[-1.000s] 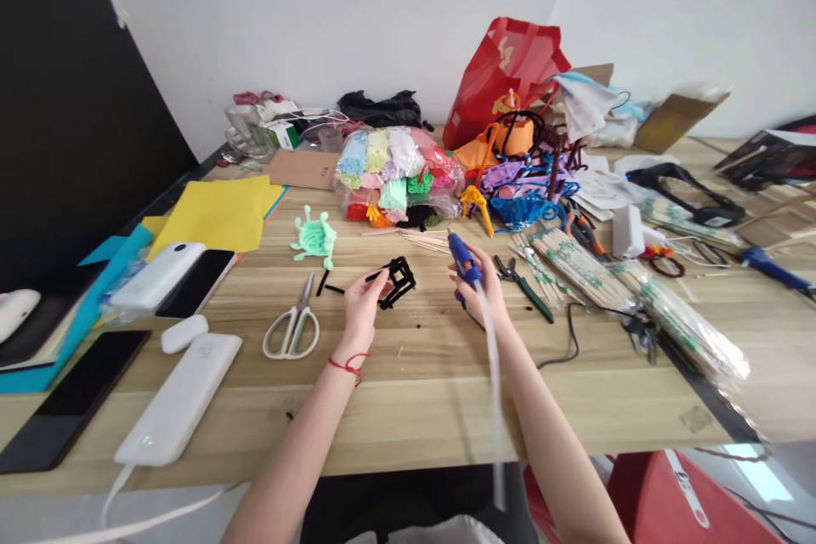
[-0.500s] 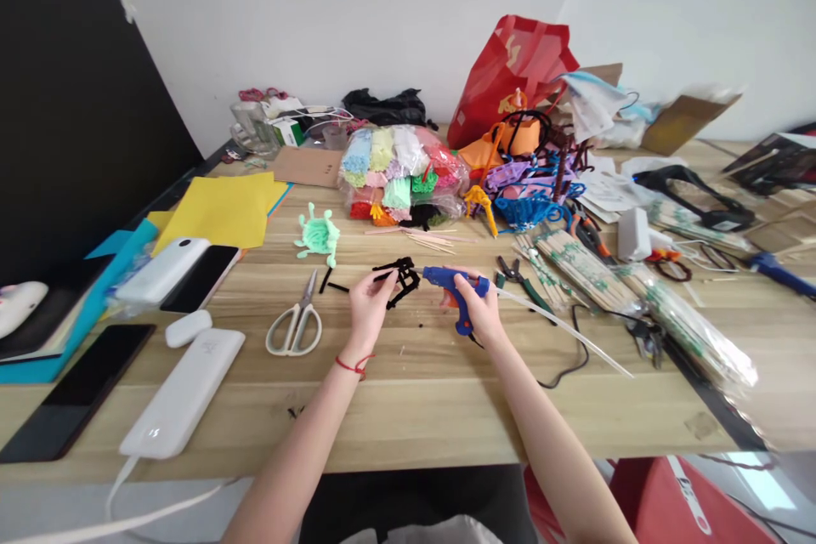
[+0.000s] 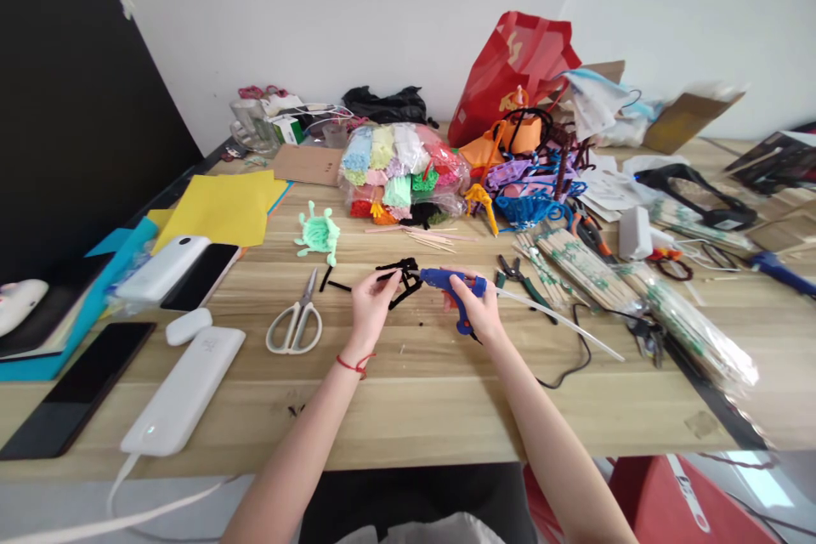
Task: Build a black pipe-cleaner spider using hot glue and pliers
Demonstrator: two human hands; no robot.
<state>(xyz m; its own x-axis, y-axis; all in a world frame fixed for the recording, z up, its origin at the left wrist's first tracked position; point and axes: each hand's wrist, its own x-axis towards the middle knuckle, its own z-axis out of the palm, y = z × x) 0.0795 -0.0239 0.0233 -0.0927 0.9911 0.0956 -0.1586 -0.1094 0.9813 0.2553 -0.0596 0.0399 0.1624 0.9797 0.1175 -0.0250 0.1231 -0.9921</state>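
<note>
My left hand pinches a small frame bent from black pipe cleaners just above the table. In my right hand is a blue hot glue gun, with a long clear glue stick jutting from its back. The gun's nozzle meets or nearly meets the black frame; I cannot tell whether it touches. Short black pipe cleaner pieces lie left of my left hand. Scissors with white handles rest nearby, and a mint green pipe cleaner figure sits behind them.
Bagged coloured pipe cleaners stand at the back, beside a red bag. Green-handled pliers and packs of wooden sticks lie to the right. A white power bank and phones are on the left.
The glue gun has moved slightly left, bringing its nozzle closer to the black frame. My left hand has shifted slightly right and still holds the frame.
</note>
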